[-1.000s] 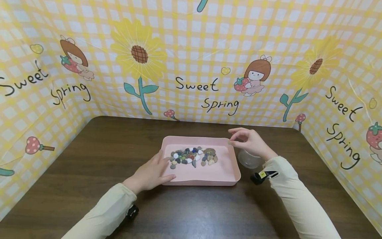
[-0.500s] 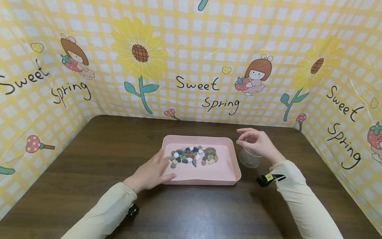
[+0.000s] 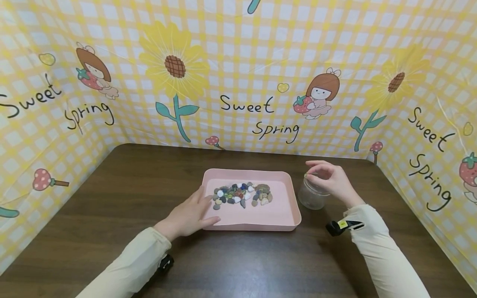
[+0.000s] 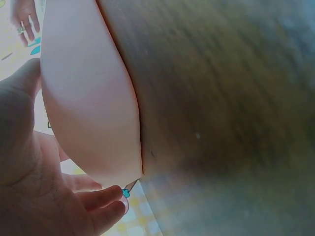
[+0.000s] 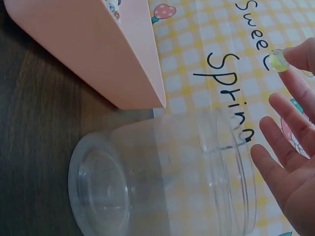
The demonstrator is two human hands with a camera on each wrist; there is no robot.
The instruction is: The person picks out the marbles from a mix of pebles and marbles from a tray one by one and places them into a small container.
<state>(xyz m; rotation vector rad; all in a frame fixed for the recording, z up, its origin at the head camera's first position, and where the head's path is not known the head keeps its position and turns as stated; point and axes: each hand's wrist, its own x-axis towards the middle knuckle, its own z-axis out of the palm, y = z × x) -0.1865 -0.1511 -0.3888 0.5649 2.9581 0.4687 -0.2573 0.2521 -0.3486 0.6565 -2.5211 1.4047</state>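
In the head view my right hand [image 3: 329,180] is raised over the mouth of a clear jar [image 3: 311,198]. Its thumb and index finger pinch a small yellow-green glass pebble [image 5: 279,61], and the other fingers are spread in the right wrist view. The jar stands upright, without a lid. My left hand [image 3: 190,213] rests spread across the front left corner of a pink tray [image 3: 257,227], thumb over the front rim. In the left wrist view the tray wall [image 4: 88,98] partly hides its fingers. Mixed pebbles [image 3: 238,193] lie inside the tray in two loose clusters.
The tray and jar stand close together on a dark wooden table [image 3: 238,265]. A yellow checked cloth [image 3: 238,62] with flowers and lettering hangs behind the table and along both sides.
My right hand has moved rightward from beside the tray's right rim to over the jar, carrying the glass pebble. The left hand and the tray stay in place.
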